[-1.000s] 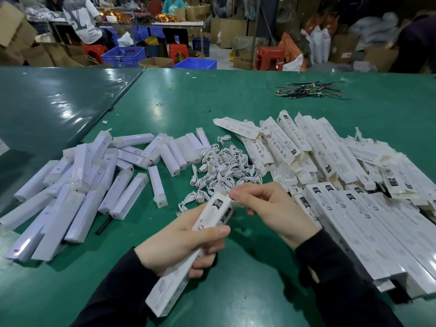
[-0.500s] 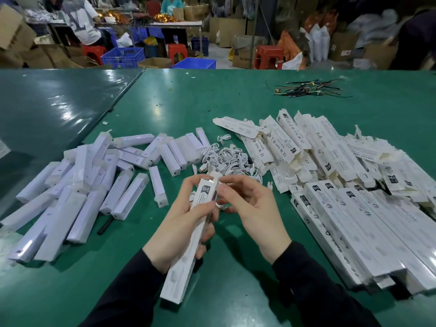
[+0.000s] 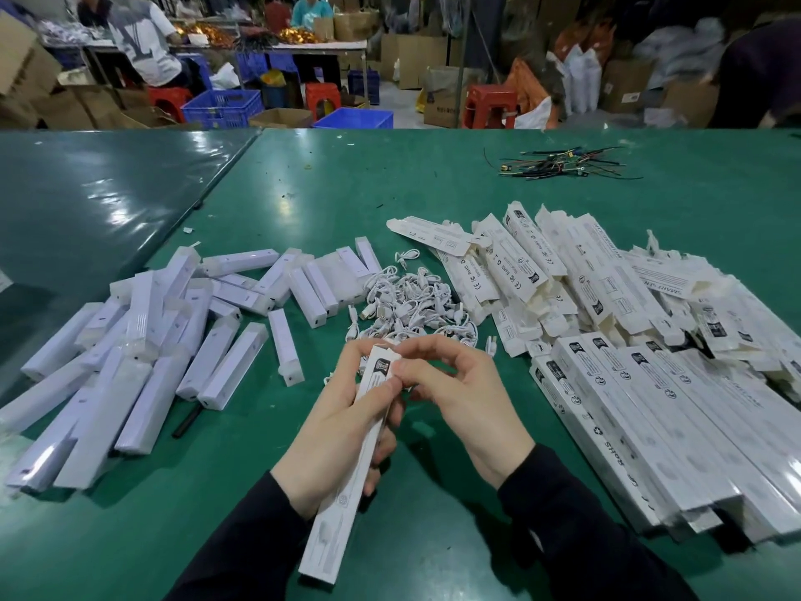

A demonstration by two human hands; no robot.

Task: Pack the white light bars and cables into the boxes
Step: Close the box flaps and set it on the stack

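I see my left hand (image 3: 333, 431) wrapped around a long white box (image 3: 346, 466), held above the green counter (image 3: 433, 175). My right hand (image 3: 459, 392) pinches the box's top end, maybe its flap. Light bars (image 3: 143, 353) lie left, cables (image 3: 411, 301) just behind.

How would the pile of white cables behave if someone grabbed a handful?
The white cables look thin and loosely coiled, so probably floppy and light. They lie tangled together, so a handful would likely drag neighbours along. Flat on the table, they seem unlikely to roll.
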